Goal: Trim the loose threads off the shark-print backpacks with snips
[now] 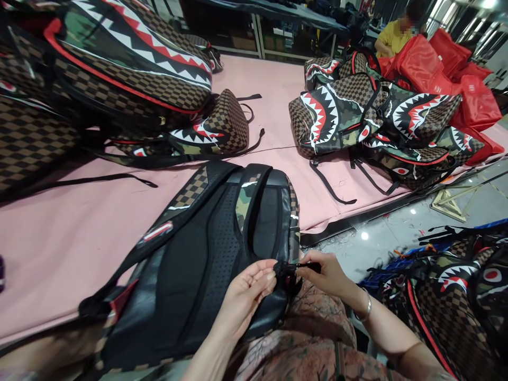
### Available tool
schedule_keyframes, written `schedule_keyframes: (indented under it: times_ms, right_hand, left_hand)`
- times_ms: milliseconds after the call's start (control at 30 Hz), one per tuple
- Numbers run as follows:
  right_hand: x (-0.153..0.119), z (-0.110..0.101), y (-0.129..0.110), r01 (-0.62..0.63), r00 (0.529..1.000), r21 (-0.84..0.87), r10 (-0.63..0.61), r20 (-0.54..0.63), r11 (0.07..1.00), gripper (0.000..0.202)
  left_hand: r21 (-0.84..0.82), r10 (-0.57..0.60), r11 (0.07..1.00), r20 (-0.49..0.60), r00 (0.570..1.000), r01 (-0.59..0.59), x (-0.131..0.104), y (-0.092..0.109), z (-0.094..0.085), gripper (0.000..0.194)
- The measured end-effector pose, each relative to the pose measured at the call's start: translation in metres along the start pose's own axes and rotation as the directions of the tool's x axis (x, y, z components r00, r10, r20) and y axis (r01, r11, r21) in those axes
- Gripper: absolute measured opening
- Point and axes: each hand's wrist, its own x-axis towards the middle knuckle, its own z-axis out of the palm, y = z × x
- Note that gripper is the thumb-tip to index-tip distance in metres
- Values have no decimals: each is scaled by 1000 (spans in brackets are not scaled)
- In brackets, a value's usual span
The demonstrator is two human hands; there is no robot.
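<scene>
A black-backed backpack (pixel 190 270) with checkered and camouflage edges lies back side up, across the near edge of the pink table and toward my lap. At its right side, my left hand (pixel 248 296) pinches a bunched end of black strap (pixel 282 269). Just to the right, my right hand (pixel 327 272), with a bracelet at the wrist, is closed on a black piece of the same strap. The two hands are close together. Fine detail of the strap or buckle between the fingers is too small to tell.
Large checkered backpacks with shark-mouth prints (pixel 135 69) are piled at the left. More bags (pixel 337 111) lie at the back right beside red bags (pixel 424 63), where a person in yellow (pixel 391 38) stands. Another bag pile (pixel 448 296) is at the lower right.
</scene>
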Motion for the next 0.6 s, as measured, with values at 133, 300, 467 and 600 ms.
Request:
schedule_keyframes:
  times_ms: [133, 300, 467, 600]
  right_hand:
    - [4, 0, -2, 46, 999, 9, -46, 21, 999, 20]
    - [6, -2, -4, 94, 995, -3, -94, 23, 996, 20]
    - [11, -1, 0, 126, 992, 16, -126, 0, 992, 25]
    - [10, 2, 14, 212, 968, -115, -225, -112, 970, 27]
  left_hand:
    - [5, 13, 1000, -10, 1000, -13, -2, 1, 4, 36]
    - [-21, 2, 1000, -26, 1000, -3, 0, 0, 5, 39]
    - [-63, -56, 997, -28, 998, 54, 3, 3, 2, 36]
    - [-118, -158, 981, -43, 986, 152, 6, 11, 1, 33]
